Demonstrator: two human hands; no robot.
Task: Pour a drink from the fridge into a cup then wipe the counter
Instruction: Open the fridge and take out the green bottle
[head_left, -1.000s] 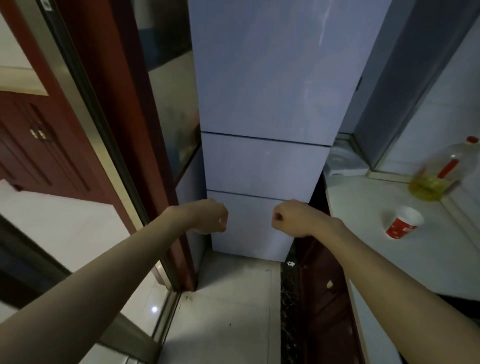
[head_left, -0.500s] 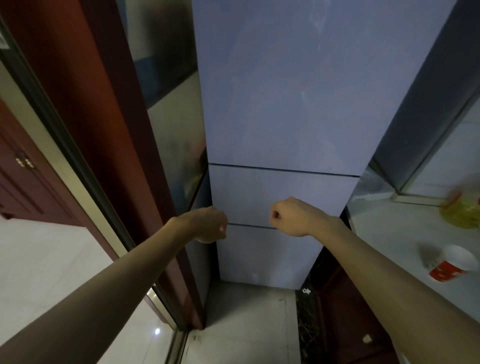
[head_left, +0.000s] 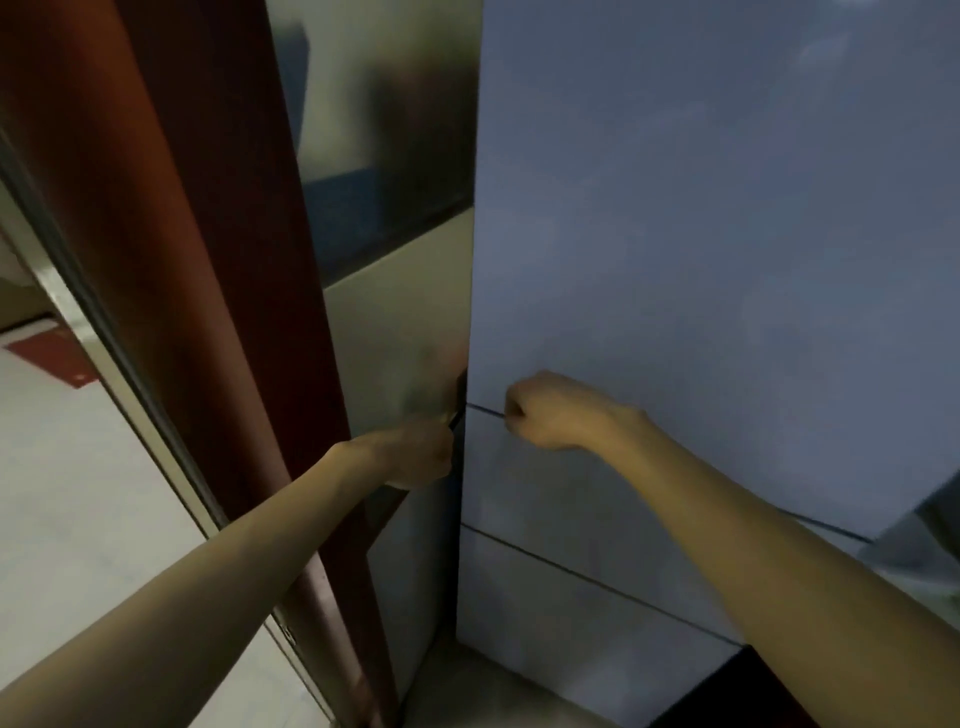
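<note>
In the head view the pale blue fridge (head_left: 701, 249) fills the right and centre of the frame, all its doors closed. The left hand (head_left: 415, 452) sits at the fridge's left edge near the upper door seam, fingers curled together, though whether they grip the edge I cannot tell. The right hand (head_left: 550, 410) is a closed fist over that seam at mid-frame, holding nothing visible.

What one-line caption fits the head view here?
Facing the closed fridge, the left hand reaches its left edge at the upper door seam while the right hand hovers fisted in front.
</note>
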